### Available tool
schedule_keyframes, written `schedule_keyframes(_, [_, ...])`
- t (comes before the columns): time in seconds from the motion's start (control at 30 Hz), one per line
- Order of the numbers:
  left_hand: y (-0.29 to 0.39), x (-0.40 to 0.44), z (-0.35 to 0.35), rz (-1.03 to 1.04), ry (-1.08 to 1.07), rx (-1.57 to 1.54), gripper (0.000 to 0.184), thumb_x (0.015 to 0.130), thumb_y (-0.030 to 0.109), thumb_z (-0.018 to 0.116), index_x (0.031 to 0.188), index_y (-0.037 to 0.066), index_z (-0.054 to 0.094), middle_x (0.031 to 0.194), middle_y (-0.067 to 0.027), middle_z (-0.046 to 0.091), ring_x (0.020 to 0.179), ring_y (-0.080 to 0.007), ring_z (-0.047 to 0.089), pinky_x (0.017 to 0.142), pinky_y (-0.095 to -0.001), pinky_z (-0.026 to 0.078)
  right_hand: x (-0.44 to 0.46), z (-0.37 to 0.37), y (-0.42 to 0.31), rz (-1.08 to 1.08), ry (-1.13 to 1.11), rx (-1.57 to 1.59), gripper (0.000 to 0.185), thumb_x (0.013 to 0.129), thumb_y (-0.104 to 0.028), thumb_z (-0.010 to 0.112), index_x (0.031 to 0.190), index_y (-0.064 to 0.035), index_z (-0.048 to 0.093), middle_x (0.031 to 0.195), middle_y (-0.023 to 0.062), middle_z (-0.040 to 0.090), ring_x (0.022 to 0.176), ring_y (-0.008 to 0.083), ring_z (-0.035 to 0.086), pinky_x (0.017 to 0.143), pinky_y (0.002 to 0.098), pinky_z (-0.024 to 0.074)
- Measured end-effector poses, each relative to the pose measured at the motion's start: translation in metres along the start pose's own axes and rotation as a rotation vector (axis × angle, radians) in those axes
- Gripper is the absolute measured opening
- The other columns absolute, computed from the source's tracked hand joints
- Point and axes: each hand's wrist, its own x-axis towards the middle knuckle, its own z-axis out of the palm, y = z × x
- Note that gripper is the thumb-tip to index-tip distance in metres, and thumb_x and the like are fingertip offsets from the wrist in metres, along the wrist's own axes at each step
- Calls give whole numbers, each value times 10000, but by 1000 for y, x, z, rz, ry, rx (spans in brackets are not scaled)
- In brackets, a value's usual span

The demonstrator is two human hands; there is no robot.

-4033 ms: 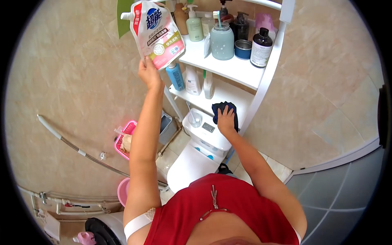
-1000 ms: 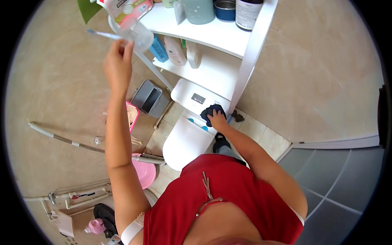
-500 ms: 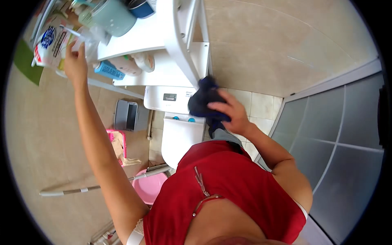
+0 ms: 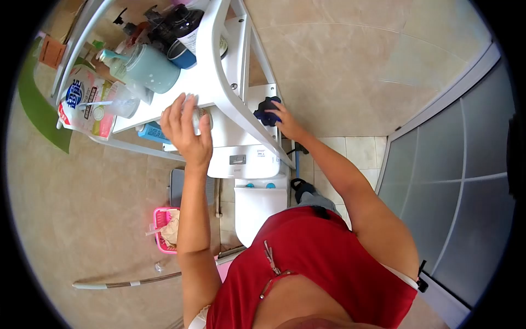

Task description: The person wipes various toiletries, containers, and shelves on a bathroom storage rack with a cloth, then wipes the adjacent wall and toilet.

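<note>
My left hand (image 4: 187,131) is open with fingers spread, in front of the upper shelf's (image 4: 164,101) edge. A pale bottle (image 4: 200,122) on the lower shelf shows between its thumb and fingers; whether they touch cannot be made out. My right hand (image 4: 286,122) grips a bunched dark navy cloth (image 4: 267,112) at the right end of the lower shelf (image 4: 233,129). Left of my left hand, a clear plastic cup (image 4: 125,101) with a white stick in it stands by a white and pink refill pouch (image 4: 82,107). Part of a blue box (image 4: 152,132) shows beneath.
A pale green mug (image 4: 153,68), a blue cup (image 4: 181,55) and dark pump bottles (image 4: 183,22) crowd the upper shelf. Below are a toilet (image 4: 260,211), a grey bin (image 4: 176,186) and a pink basket (image 4: 160,219). A glass-panelled door (image 4: 438,164) is at right.
My left hand has left the clear cup and moved right, its fingers opening. My right hand has carried the dark cloth up to the lower shelf. The view has shifted.
</note>
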Motion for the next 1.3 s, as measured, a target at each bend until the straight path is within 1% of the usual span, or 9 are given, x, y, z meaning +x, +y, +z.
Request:
schedule_keyframes(0.1, [3,11,3,3,-58,28,358,895,211,596,1232,93,606,1329,-106,544,1273,-335,428,1091,-509,226,22,-22,-44,565,286,535,332,850,-13,528,1178,-6,578,1270,153,505,1096,237,517,993,351,402])
schedule_keyframes(0.2, [-11,4,10,-74,-127,-97,349,914,232,580,1249,139,609,1356,-62,539,1314,-300,410,1113,-516,182,21,-42,-104,204,765,430,393,926,-75,511,1310,3,476,1076,63,578,962,146,550,882,281,445])
schedule_keyframes(0.27, [-7,4,9,-100,-133,-122,340,929,236,559,1253,148,612,1347,-45,553,1310,-284,422,1124,-509,159,9,-44,-144,-16,807,385,461,902,-51,512,1335,58,400,1382,227,425,1217,306,473,1051,382,354])
schedule_keyframes(0.3, [-7,4,8,-104,-136,-139,331,933,231,552,1246,141,615,1341,-49,557,1305,-284,428,1125,-508,159,13,-46,-156,-286,681,319,590,845,4,491,1405,50,309,1458,269,338,1328,365,386,1109,410,284])
schedule_keyframes(0.43, [-11,4,9,-97,-94,-213,313,970,234,474,1212,96,616,1311,-89,566,1292,-294,447,1127,-506,152,64,-62,-255,-633,502,-107,560,675,-44,695,1225,-133,637,1461,234,339,1306,498,350,1102,530,291])
schedule_keyframes(0.77, [-22,-2,6,-84,-126,-266,357,1009,251,373,1244,112,603,1342,-96,538,1304,-264,436,1127,-486,163,70,-61,-270,-671,582,-327,463,674,-26,685,1130,-99,676,1388,165,453,1274,484,396,1051,507,373])
schedule_keyframes(0.9, [-17,3,0,-93,-180,-274,390,1029,270,320,1293,138,575,1366,-79,530,1320,-252,424,1139,-473,142,-7,-24,-186,-660,364,-579,271,735,-9,602,982,-45,707,1386,130,466,1273,494,412,956,469,472])
schedule_keyframes(1.07, [-20,3,1,-101,-152,-296,336,1008,283,412,1237,156,623,1348,-53,554,1305,-246,439,1132,-462,189,-73,-28,-152,-442,9,-485,380,727,48,609,1087,-68,650,1399,127,462,1304,377,435,1014,424,444])
schedule_keyframes(1.3, [-19,2,1,-136,-184,-265,318,994,254,443,1239,150,617,1354,-47,549,1304,-229,440,1138,-463,178,6,-90,-263,-514,530,-109,516,685,54,570,1180,-79,631,1422,211,411,1292,392,427,1079,424,344])
